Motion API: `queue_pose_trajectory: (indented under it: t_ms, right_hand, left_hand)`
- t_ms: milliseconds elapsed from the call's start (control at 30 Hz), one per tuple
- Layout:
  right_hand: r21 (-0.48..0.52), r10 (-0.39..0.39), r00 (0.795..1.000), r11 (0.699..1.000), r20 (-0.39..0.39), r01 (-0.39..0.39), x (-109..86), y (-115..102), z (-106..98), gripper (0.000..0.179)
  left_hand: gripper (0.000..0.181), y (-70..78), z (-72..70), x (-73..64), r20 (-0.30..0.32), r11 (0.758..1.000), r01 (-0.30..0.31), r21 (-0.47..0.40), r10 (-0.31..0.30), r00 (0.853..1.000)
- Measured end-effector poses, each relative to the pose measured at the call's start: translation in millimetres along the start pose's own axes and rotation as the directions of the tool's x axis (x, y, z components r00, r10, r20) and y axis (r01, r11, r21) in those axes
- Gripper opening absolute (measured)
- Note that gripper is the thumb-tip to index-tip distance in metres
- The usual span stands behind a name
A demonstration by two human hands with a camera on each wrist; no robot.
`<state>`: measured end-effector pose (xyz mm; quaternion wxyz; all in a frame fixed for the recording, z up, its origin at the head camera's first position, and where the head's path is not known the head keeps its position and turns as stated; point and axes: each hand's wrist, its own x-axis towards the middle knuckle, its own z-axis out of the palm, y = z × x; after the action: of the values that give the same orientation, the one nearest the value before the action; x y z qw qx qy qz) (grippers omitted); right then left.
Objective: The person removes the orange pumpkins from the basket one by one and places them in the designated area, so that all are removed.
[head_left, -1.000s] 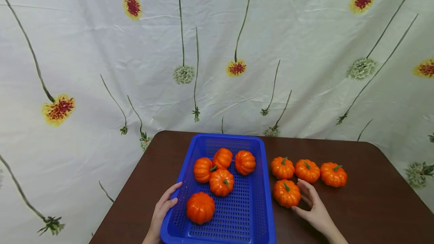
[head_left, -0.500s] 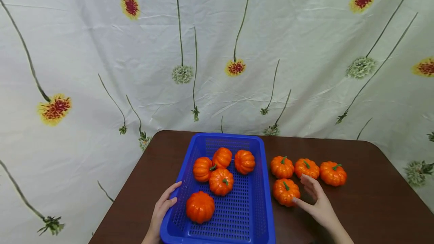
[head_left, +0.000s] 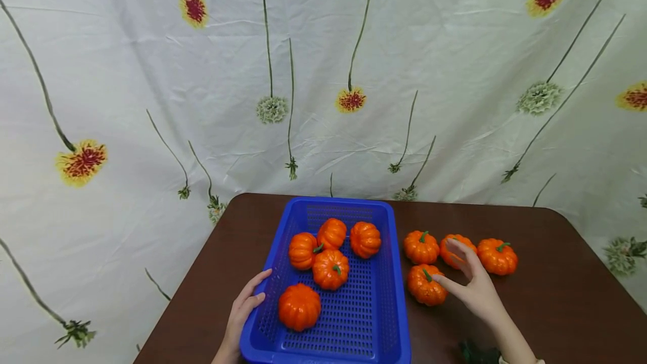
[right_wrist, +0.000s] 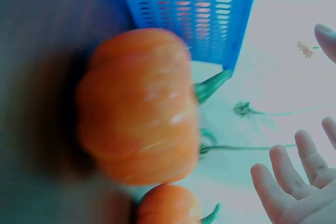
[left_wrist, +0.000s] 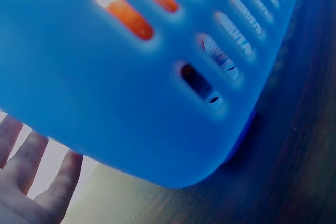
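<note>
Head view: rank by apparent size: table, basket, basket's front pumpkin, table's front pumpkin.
1. Table
2. Basket
3. Basket's front pumpkin and table's front pumpkin: look much alike, camera distance may differ; not ranked.

A wrinkled white cloth (head_left: 318, 72) hangs behind a dark brown surface (head_left: 561, 296) with rounded far corners. Printed on the cloth are long green stems (head_left: 363, 29), yellow-edged red blooms (head_left: 351, 100) and round, pale green-white flower heads (head_left: 272, 110).
</note>
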<state>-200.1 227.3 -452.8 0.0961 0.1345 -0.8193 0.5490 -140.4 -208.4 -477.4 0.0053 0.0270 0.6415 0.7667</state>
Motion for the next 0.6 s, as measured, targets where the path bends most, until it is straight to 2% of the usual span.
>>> queue_pose_trajectory:
  t_ms: [133, 233, 367, 600]
  right_hand:
    - [-0.022, -0.025, 0.999, 0.999, 0.033, 0.026, 10.5, -10.4, 0.3, 0.073]
    - [-0.025, -0.076, 0.996, 0.997, 0.047, 0.077, 18.7, -17.9, 2.9, 0.073]
    - [0.006, -0.116, 0.990, 0.993, 0.078, 0.116, 29.0, -30.3, 8.0, 0.071]
    - [0.033, -0.186, 0.973, 0.983, 0.139, 0.183, 46.3, -55.9, 21.9, 0.068]
  left_hand:
    - [0.044, 0.6, -1.0, -0.3, 0.025, 1.000, -0.019, -0.013, 0.019, 1.000]
    - [0.044, 1.1, -0.8, -0.4, 0.024, 1.000, -0.017, -0.012, 0.018, 1.000]
    - [0.045, 1.6, -0.5, -0.6, 0.013, 1.000, 0.000, -0.012, 0.001, 1.000]
    - [0.044, 1.2, -1.4, -0.3, 0.038, 1.000, -0.005, -0.029, 0.006, 0.999]
